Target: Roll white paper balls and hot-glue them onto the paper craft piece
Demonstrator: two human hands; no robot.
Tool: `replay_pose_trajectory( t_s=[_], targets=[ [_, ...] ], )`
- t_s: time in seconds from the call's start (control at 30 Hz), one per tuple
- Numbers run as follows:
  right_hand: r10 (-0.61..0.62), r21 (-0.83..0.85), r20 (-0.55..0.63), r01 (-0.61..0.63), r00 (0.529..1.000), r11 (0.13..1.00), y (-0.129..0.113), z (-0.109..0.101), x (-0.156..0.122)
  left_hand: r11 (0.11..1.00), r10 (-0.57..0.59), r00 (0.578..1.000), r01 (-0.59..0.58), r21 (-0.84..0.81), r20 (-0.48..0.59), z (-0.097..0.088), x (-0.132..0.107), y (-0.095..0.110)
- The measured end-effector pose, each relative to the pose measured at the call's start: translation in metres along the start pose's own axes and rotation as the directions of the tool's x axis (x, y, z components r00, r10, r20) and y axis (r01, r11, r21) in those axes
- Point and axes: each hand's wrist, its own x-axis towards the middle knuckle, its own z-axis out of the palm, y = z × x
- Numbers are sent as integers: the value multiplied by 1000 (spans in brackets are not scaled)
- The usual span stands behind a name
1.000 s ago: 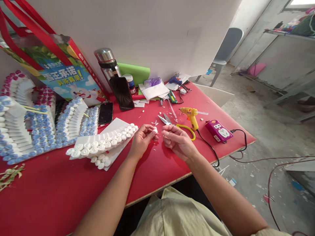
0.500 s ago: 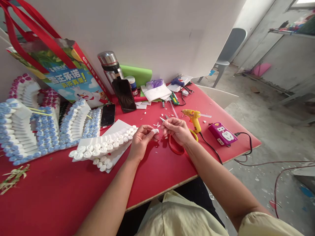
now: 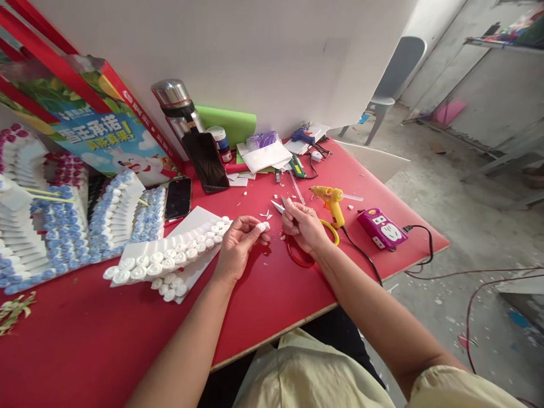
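Observation:
My left hand (image 3: 238, 246) pinches a small white foam piece (image 3: 262, 226) between thumb and fingertips, just above the red table (image 3: 272, 294). My right hand (image 3: 302, 225) is closed around scissors (image 3: 297, 238) with one red and one yellow handle loop; the blades point up and left, close to the foam piece. A white foam board lined with white rolled rosettes (image 3: 165, 260) lies just left of my left hand. White foam scraps lie scattered around both hands.
A yellow glue gun (image 3: 331, 201) and a purple power strip (image 3: 380, 226) sit right of my hands. A steel flask (image 3: 176, 110), two phones (image 3: 178, 197), papers, a printed red bag (image 3: 97, 133) and blue-and-white rosette boards (image 3: 63, 226) fill the back and left. A chair stands beyond the table.
My right hand reached to the scissors, picked them up off the table and brought the blades toward the foam piece. My left hand kept holding the piece.

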Motion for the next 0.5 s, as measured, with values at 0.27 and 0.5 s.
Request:
replay_pose_trajectory(
  t_s=[0.27,0.5],
  targets=[
    [-41,51,-1,41,999,998,1,-2,1,1000,15,1000,-15,-23,-2,-3,1,-3],
    [-101,40,20,100,995,994,1,-2,1,999,44,999,-44,12,0,-2,-1,-2]
  ],
)
